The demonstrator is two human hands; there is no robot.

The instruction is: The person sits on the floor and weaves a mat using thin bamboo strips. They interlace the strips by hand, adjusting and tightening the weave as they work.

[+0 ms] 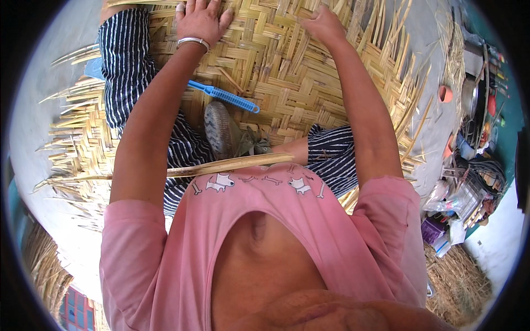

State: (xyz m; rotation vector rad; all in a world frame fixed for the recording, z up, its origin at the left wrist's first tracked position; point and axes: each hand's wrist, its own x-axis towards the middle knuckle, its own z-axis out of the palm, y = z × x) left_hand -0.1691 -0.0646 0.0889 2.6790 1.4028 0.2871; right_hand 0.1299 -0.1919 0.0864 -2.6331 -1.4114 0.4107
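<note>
I sit on a woven bamboo mat (276, 71) spread over a grey floor. My left hand (201, 19), with a ring and a metal bangle, lies flat with spread fingers on the mat's far part. My right hand (324, 22) is curled, its fingers pinching at a strip in the weave. A blue plastic comb-like tool (223, 95) lies on the mat between my arms. A bundle of loose bamboo strips (221, 165) rests across my lap. My shoe (220, 128) is tucked under me.
Unwoven strip ends (72, 138) stick out at the mat's left edge and others (411, 110) at its right edge. Pots, an orange cup (445, 92) and household clutter (475, 127) crowd the right side. Dry straw (461, 281) lies at lower right.
</note>
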